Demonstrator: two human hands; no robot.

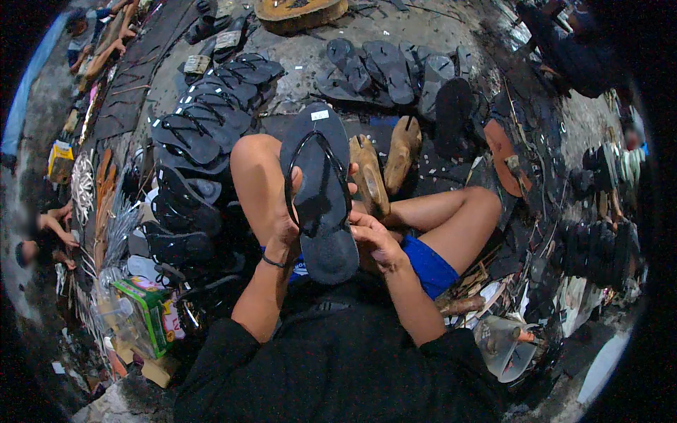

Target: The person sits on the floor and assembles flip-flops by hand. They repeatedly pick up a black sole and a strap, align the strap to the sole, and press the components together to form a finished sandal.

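Observation:
A black flip-flop [326, 236] with a glossy strap and a small white label near its toe is held up in front of me, toe pointing away. My left hand [283, 215] grips it from the left, its thumb at the strap and the palm behind the sole. Fingertips show at the sole's right edge beside the strap. Lower down, my right hand [377, 240] pinches the right edge near the heel; part of its fingers is hidden behind the sole. Just beyond stand two wooden foot-shaped lasts [368, 173], [403, 151] by my bent legs.
Rows of black flip-flops [187, 137] lie to the left, and more sandals [388, 70] at the back. A round wood block [300, 15] sits far off. A brown sole [502, 158] and a clear plastic container [502, 345] are at right. Other people work at the edges.

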